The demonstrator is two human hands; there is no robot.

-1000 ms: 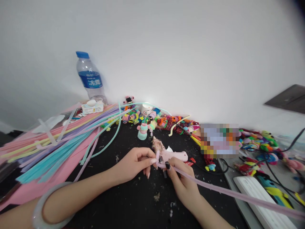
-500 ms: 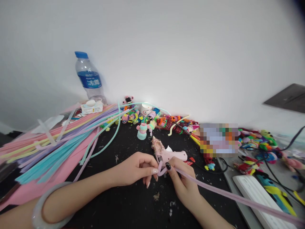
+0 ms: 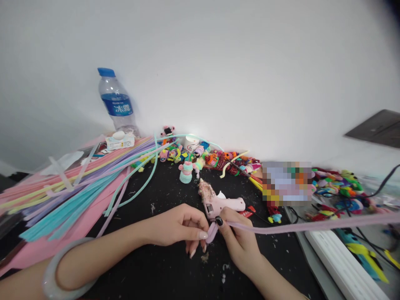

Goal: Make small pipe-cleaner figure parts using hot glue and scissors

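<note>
Evidently, the lilac strip is held between both hands, with its near end folded double just in front of the glue gun and its long tail led off rightward out of view. The fold is pinched between the fingers of the left hand; the fingers of the right hand are clamped on the strip beside it.

Should either pinch be loosened, the fold could spring open. The tail could be snagged on the cords if it were dragged low. If the hands were moved forward, the gun might be nudged, or fibres scorched on its crusted nozzle; whether it is hot cannot be told. Scraps on the black surface could be picked up by the pile if the fold were set down.

On the bottle, large white characters on a blue label can be read, apparently 冰露; the line above is too small. Print is carried by the box and the cup, but neither can be made out.
</note>
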